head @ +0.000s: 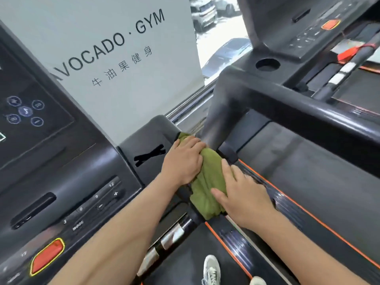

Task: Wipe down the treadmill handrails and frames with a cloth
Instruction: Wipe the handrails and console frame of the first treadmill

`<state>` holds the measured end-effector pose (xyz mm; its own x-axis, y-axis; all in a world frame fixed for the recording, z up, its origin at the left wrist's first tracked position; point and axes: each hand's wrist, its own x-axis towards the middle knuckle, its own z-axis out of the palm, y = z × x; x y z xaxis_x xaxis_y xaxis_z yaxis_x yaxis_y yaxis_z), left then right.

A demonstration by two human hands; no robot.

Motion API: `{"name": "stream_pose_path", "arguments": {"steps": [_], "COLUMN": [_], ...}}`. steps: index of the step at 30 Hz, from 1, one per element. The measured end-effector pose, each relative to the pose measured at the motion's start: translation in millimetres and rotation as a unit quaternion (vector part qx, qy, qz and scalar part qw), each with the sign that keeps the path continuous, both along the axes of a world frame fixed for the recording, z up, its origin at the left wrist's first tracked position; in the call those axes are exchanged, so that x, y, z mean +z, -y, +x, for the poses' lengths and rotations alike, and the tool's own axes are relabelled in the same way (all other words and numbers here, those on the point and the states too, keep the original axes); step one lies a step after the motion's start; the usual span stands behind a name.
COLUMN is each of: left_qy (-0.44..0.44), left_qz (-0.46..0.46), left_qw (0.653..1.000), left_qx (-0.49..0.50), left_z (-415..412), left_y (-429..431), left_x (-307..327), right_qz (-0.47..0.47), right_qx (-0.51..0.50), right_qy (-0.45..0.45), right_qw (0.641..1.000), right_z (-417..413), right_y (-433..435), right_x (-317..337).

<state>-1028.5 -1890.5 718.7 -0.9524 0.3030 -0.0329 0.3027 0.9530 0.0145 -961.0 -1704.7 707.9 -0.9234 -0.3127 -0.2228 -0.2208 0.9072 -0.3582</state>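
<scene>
A green cloth (207,182) is bunched over the right handrail (185,225) of my treadmill, at the spot where the rail joins the console. My left hand (184,159) grips the upper end of the cloth, fingers curled into the fabric. My right hand (242,194) lies on the lower part of the cloth with its fingers spread and fairly straight, pressing it against the rail. The part of the rail under the cloth is hidden. Silver pulse-sensor plates (171,236) show on the rail below my hands.
The console (51,161) with its buttons and a red stop button (47,256) fills the left. A neighbouring treadmill's frame (298,112) and cup holder (267,64) stand on the right. My shoes (211,268) are on the belt below. A white gym banner hangs behind.
</scene>
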Motion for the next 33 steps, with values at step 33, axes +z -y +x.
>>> {"name": "stream_pose_path", "arguments": {"steps": [33], "left_qy": [0.186], "left_qz": [0.177], "left_qw": [0.910], "left_qx": [0.326], "left_z": [-157], "left_y": [133], "left_x": [-3], "right_qz": [-0.132], "right_qx": [-0.002], "right_qy": [0.069], "right_qw": [0.989], "right_z": [-175], "right_y": [159], "right_x": [-1]}}
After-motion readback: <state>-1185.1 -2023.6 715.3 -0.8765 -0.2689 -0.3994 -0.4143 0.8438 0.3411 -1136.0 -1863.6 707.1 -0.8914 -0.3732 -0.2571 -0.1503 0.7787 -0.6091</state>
